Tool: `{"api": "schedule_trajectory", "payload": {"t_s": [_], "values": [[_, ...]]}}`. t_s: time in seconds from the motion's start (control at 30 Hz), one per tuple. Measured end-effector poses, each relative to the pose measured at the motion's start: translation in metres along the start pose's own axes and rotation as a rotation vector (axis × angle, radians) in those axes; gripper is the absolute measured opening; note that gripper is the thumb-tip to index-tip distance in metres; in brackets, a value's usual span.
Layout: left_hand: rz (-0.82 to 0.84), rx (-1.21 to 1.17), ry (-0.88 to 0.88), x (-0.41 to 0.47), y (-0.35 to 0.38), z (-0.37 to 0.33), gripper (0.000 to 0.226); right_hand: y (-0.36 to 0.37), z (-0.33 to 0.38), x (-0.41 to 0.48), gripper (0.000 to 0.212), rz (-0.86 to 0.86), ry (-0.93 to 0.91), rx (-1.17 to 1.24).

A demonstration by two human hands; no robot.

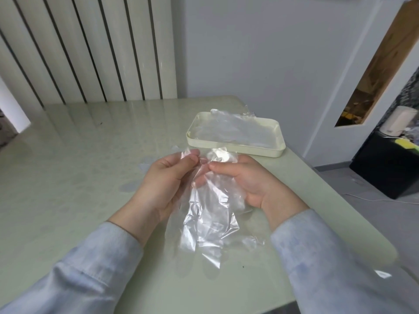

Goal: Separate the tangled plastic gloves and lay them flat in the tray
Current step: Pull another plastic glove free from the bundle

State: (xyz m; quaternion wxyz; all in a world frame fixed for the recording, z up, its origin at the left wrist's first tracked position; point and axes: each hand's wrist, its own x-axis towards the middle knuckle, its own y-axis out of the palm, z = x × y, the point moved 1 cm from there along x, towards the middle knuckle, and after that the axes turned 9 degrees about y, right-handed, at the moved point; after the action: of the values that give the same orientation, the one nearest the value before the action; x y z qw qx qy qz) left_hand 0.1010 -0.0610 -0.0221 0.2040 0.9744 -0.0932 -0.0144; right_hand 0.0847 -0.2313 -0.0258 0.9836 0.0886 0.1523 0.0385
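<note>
Head view. Left hand (167, 177) and right hand (244, 180), both in pale blue knit sleeves (95, 264), pinch the upper edge of a bundle of clear plastic gloves (208, 220) between thumb and fingers; the bundle hangs between the palms above the table (68, 177), thin, crinkled and glossy film with sharp creases, its lower finger-shaped ends reaching down toward the tabletop; the table surface is smooth, pale green and reflective. Beyond the hands, near the table's far right edge, stands a shallow rectangular cream tray (235, 150) with rounded corners; transparent gloves (233, 130) lie flattened inside it, one wrinkled edge overlapping the far rim.
</note>
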Motion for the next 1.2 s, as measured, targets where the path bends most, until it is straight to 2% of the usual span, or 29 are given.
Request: {"api": "schedule_trajectory", "payload": {"t_s": [0.07, 0.1, 0.17, 0.23, 0.33, 0.4, 0.47, 0.6, 0.67, 0.7, 0.77, 0.83, 0.93, 1.0, 1.1, 1.2], "values": [[-0.035, 0.097, 0.067, 0.002, -0.006, -0.002, 0.018, -0.002, 0.0, 0.002, 0.016, -0.054, -0.012, 0.001], [-0.068, 0.124, 0.08, 0.004, -0.009, -0.003, 0.016, -0.003, 0.001, 0.002, 0.004, -0.075, -0.019, -0.008], [-0.132, 0.162, 0.101, 0.007, -0.013, -0.005, 0.011, -0.006, 0.003, 0.002, 0.028, -0.102, -0.044, -0.005], [-0.198, 0.265, 0.159, 0.012, -0.02, -0.007, 0.007, -0.009, 0.005, 0.002, 0.035, -0.089, -0.056, 0.044], [-0.235, 0.513, 0.291, 0.02, -0.037, -0.008, 0.016, -0.011, 0.008, 0.0, 0.009, -0.029, -0.077, 0.14], [-0.144, 0.796, 0.371, 0.024, -0.046, -0.008, 0.028, -0.012, 0.009, -0.002, 0.024, 0.032, -0.078, 0.2], [-0.023, 1.064, 0.382, 0.024, -0.05, -0.004, 0.032, -0.013, 0.011, -0.005, 0.019, 0.084, -0.104, 0.227], [0.295, 1.413, 0.404, 0.017, -0.047, 0.001, 0.014, -0.011, 0.012, -0.008, 0.018, 0.09, -0.118, 0.272], [0.377, 1.46, 0.436, 0.015, -0.047, 0.003, 0.033, -0.011, 0.012, -0.007, 0.019, 0.062, -0.079, 0.292], [0.376, 1.461, 0.468, 0.016, -0.048, 0.004, 0.031, -0.011, 0.012, -0.006, 0.018, 0.029, -0.047, 0.294], [0.311, 1.46, 0.519, 0.016, -0.047, 0.002, 0.02, -0.011, 0.01, -0.003, 0.016, -0.061, 0.041, 0.264], [0.244, 1.429, 0.481, 0.013, -0.044, -0.002, 0.035, -0.013, 0.008, 0.0, 0.016, -0.163, 0.129, 0.19], [0.142, 1.396, 0.433, 0.014, -0.044, -0.004, 0.028, -0.016, 0.004, 0.005, 0.023, -0.26, 0.205, 0.119], [0.036, 1.334, 0.443, 0.017, -0.046, -0.005, 0.023, -0.016, 0.003, 0.007, 0.028, -0.281, 0.211, 0.121], [-0.117, 1.252, 0.522, 0.022, -0.051, -0.008, 0.037, -0.015, 0.003, 0.008, 0.03, -0.304, 0.196, 0.128], [-0.134, 1.141, 0.552, 0.02, -0.05, -0.013, 0.028, -0.019, 0.002, 0.01, 0.026, -0.351, 0.176, 0.129]]}}
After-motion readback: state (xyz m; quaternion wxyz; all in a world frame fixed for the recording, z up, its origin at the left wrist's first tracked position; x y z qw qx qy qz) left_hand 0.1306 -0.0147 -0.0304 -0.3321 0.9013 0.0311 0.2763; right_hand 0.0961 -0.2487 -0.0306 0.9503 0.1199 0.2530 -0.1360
